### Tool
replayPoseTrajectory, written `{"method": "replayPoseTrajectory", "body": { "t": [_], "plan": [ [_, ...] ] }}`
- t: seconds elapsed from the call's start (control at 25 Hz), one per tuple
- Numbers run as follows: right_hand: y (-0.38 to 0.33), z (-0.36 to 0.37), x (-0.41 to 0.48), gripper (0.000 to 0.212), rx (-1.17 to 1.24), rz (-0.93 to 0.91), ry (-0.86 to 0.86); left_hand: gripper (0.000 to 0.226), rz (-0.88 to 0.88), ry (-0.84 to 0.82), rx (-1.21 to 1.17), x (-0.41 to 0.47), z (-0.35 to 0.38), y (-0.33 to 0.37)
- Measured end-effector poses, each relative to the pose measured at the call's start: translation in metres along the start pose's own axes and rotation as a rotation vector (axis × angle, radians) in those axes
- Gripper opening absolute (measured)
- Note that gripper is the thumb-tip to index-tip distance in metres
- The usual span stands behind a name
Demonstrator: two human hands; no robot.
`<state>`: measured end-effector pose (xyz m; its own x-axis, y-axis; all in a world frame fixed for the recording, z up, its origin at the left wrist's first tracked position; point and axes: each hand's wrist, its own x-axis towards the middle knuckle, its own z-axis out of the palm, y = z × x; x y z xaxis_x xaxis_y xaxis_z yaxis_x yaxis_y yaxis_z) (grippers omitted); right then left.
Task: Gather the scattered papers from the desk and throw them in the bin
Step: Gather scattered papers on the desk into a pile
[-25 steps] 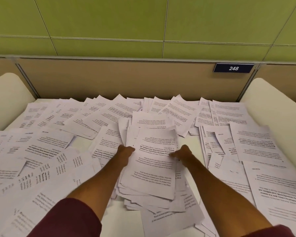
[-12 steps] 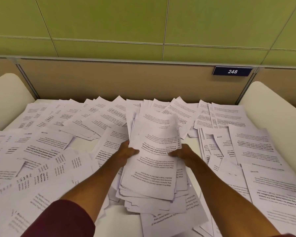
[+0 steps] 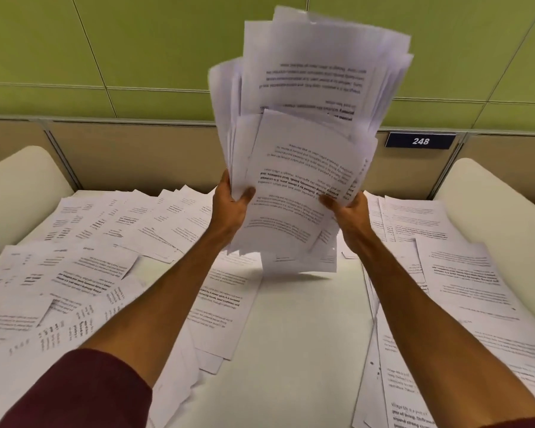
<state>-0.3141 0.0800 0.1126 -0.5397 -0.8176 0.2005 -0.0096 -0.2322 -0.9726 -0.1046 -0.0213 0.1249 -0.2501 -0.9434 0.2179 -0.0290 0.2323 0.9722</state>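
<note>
Gripping a loose paper stack (image 3: pixel 303 143) upright at frame centre, clear of the desk (image 3: pixel 297 319), left hand (image 3: pixel 230 208) and right hand (image 3: pixel 349 211) clamp its lower side edges, long axis vertical, loose sheets (image 3: pixel 84 273) remaining both sides, bin unseen.

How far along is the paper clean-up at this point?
Early stage. Done: the middle of the desk is bare. In hand: the left hand and right hand grip one stack upright above the desk. Left: loose sheets cover the left side and right side, and a row lies along the back. No bin is in view, so nothing shows as thrown away.
</note>
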Motion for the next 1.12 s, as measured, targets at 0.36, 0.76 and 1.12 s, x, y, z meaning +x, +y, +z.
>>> {"method": "replayPoseTrajectory", "body": {
  "t": [0.36,0.76,1.12],
  "plan": [
    [0.030,0.004,-0.011,0.041,-0.152,-0.022,0.078,0.050,-0.097,0.071,0.123,-0.012,0.011,-0.020],
    [0.042,-0.003,-0.011,0.041,-0.231,-0.033,0.103,0.031,-0.246,-0.012,0.070,-0.018,0.007,-0.040],
    [0.041,-0.001,-0.009,0.059,-0.142,-0.021,0.115,0.041,-0.248,-0.047,0.149,-0.029,0.011,-0.049]
  ]
}}
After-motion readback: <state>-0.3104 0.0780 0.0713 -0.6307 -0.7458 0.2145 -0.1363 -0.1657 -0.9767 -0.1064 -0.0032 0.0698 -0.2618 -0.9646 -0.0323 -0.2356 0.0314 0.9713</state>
